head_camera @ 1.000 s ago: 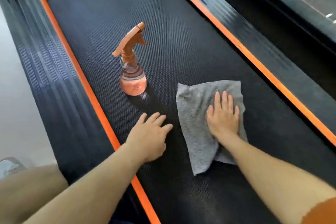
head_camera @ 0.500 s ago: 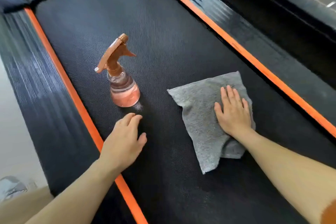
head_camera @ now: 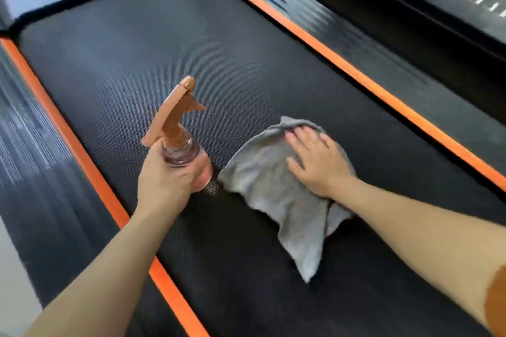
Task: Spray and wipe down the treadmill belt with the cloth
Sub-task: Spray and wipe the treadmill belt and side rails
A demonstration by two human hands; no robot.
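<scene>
One treadmill belt (head_camera: pixel 191 49), one cloth (head_camera: pixel 262 180), one spray bottle (head_camera: pixel 178 128), and my two hands.

The belt is black with a fine dotted weave and runs away from me, ending at a dark, fuzzy-looking edge at the far end. The cloth is grey and soft-looking. It lies on the belt a little right of its middle, rumpled rather than flat. Its far edge is bunched up at my fingertips, and one pointed corner trails back toward me.

My right hand (head_camera: pixel 317 161) lies palm down on the cloth's right half, fingers straight and slightly spread, pressing it onto the belt.

My left hand (head_camera: pixel 164 180) is wrapped around the round clear body of the bottle, just left of the cloth. The bottle has pinkish liquid in its lower part and an orange-brown trigger head. It stands nearly upright with the nozzle aimed away from me. I cannot tell whether its base touches the belt.

Two orange strips border the belt, one on the left (head_camera: pixel 54 117) and one on the right (head_camera: pixel 356 71). Outside each is a dark ribbed side rail, left (head_camera: pixel 24 145) and right (head_camera: pixel 369 44). A bit of orange sleeve (head_camera: pixel 497 301) shows on my right arm, and pale floor (head_camera: pixel 11 282) shows beyond the left rail.
</scene>
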